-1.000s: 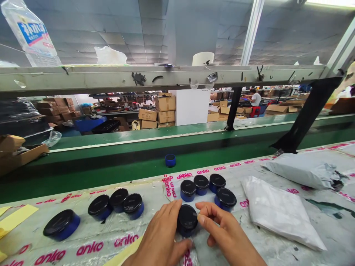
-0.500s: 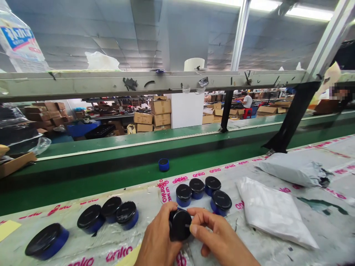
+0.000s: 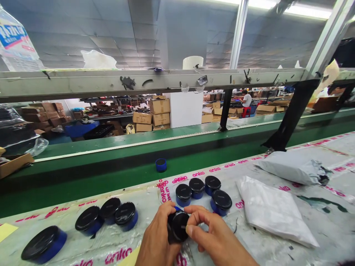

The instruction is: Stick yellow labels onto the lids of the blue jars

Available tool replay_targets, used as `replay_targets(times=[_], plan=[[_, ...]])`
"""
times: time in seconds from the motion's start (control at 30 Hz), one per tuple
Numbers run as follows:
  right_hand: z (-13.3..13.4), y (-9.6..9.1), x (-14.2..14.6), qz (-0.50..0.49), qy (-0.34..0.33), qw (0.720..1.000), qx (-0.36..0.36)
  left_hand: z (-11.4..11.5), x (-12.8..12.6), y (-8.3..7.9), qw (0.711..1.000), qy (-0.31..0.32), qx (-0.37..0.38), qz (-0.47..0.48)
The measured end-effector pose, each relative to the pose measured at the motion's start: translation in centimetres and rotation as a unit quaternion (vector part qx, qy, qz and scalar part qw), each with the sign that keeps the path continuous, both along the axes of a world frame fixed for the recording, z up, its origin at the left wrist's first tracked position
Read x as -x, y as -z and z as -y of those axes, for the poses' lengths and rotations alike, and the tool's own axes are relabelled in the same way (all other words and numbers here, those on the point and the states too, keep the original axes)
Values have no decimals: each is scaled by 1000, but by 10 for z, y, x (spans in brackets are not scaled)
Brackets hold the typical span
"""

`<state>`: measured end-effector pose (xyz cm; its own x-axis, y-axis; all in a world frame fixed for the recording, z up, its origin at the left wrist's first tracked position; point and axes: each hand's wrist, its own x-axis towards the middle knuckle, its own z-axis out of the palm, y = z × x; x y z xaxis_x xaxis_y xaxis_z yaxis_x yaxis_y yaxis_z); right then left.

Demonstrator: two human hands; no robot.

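Observation:
My left hand (image 3: 158, 234) is wrapped around a round black-and-blue case (image 3: 177, 225), its glossy black face tilted up toward me. At the right edge of that face, the thumb and index finger of my right hand (image 3: 209, 232) are closed on the rim, beside a small pale mark. Just beyond my hands stands a group of similar cases with black tops and blue sides, one (image 3: 221, 202) close to my right fingers. More lie to the left, among them a case (image 3: 126, 216) in a cluster and a larger-looking case (image 3: 44, 244) nearer me.
A white padded bag (image 3: 277, 212) and a grey plastic bag (image 3: 294, 168) lie at right on the film-covered table (image 3: 155, 255). A lone blue case (image 3: 161, 165) sits on the green conveyor (image 3: 97, 181) behind. A shelf beam (image 3: 166, 80) crosses above; a person (image 3: 246, 99) sits far off.
The held case has turned slightly and shifted a little left, with blue now showing at its top. My right fingers have moved slightly left with it. The view has shifted slightly.

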<state>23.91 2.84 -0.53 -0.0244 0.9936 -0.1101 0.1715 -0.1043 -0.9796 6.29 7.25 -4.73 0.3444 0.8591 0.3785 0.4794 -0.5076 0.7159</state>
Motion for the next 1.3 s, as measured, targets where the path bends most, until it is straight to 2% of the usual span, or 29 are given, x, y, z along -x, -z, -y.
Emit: replay_targets(times=[0.2,0.4,1.0,1.3], plan=[[-4,1,0,27,2,1000,-17,0,0,-4,999,-5,35,2],[-3,-8,0,13,-17,999,-32,1,3,-7,999,2,47,5],[-6,-7,6,36,13,997,-68,1,6,0,999,6,18,-35],[-3,-16,9,44,27,998,-43,3,4,1,999,-26,8,-43]])
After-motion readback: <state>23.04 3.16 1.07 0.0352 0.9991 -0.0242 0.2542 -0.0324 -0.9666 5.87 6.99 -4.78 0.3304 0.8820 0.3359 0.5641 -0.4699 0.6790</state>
